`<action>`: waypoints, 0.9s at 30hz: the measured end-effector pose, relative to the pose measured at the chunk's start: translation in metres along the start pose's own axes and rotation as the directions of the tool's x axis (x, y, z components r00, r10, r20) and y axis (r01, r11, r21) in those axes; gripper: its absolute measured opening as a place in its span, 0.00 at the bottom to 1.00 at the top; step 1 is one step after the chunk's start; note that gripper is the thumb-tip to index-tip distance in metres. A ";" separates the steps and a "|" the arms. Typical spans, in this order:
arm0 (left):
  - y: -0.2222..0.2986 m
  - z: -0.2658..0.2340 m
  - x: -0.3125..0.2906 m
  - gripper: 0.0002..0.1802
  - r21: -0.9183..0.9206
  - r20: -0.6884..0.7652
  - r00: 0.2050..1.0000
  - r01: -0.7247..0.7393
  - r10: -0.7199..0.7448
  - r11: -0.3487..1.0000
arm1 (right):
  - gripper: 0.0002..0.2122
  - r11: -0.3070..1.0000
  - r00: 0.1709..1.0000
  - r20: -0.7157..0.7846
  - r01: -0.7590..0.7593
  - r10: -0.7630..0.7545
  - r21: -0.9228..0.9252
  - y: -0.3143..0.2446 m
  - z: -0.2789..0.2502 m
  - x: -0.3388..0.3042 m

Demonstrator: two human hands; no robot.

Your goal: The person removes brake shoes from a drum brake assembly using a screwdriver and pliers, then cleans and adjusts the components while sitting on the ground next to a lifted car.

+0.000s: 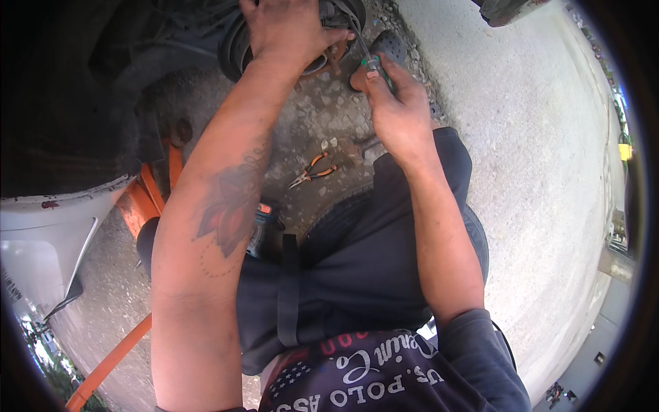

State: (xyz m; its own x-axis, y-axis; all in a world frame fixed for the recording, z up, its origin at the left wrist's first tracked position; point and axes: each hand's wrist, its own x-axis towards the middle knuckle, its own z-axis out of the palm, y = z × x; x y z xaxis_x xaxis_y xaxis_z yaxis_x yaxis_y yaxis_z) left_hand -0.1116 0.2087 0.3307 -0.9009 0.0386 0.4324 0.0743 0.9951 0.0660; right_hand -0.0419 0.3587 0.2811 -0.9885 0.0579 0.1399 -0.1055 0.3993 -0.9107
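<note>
Holding a screwdriver (371, 60) at the wheel drum (233, 51)

From where I stand, the right hand (403, 110) clasps the green plastic handle, apparently to aim the thin metal shaft (360, 33) toward the round, rusty drum. The left hand (285, 31) lies over the drum, probably steadying it; its fingertips are cut off, so I cannot tell its grip. Orange-handled pliers (314, 171) lie on gritty ground (305, 113), near a curved rubber tyre (338, 214).

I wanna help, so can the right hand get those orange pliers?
Probably yes: nothing covers the pliers on the ground, but the right hand may need to put down its green-handled tool first.
</note>
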 end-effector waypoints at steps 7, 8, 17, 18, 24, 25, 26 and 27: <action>-0.002 0.005 0.001 0.49 -0.037 0.024 1.000 0.018 -0.018 0.999 | 0.21 0.978 0.997 -0.019 0.067 -0.072 -0.199 -0.014 -0.001 -0.004; -0.002 0.005 0.001 0.49 -0.030 0.011 1.000 0.019 -0.018 0.999 | 0.21 0.976 0.997 -0.016 0.070 -0.075 -0.206 -0.015 -0.001 -0.004; 0.000 0.005 0.001 0.50 -0.003 0.004 1.000 0.022 -0.022 1.000 | 0.20 0.959 0.993 -0.018 0.109 -0.118 -0.262 -0.020 -0.001 -0.004; -0.001 0.004 0.001 0.50 0.003 0.005 1.000 0.023 -0.023 1.000 | 0.20 0.955 0.993 -0.014 0.112 -0.120 -0.274 -0.021 -0.001 -0.004; -0.001 0.003 0.000 0.49 0.018 -0.028 1.000 0.000 0.001 1.000 | 0.20 0.925 0.976 -0.061 0.177 -0.209 -0.336 -0.024 0.004 -0.007; 0.000 0.003 -0.001 0.49 0.018 -0.036 0.999 -0.001 0.002 1.000 | 0.20 0.918 0.972 -0.068 0.190 -0.227 -0.349 -0.024 0.006 -0.007; 0.000 0.004 -0.001 0.49 0.019 -0.043 0.999 -0.001 0.002 1.000 | 0.20 0.901 0.967 -0.062 0.205 -0.246 -0.382 -0.025 0.007 -0.008; 0.001 0.004 -0.002 0.49 0.019 -0.049 0.999 -0.002 0.003 1.000 | 0.20 0.883 0.963 -0.055 0.219 -0.265 -0.414 -0.026 0.008 -0.009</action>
State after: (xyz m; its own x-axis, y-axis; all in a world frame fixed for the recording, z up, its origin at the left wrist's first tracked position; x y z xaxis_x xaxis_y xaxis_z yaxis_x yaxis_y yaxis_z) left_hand -0.1114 0.2096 0.3259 -0.8784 0.0365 0.4765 0.0675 0.9966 0.0481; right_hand -0.0316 0.3406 0.3002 -0.9176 0.0007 0.3975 -0.2650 0.7442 -0.6131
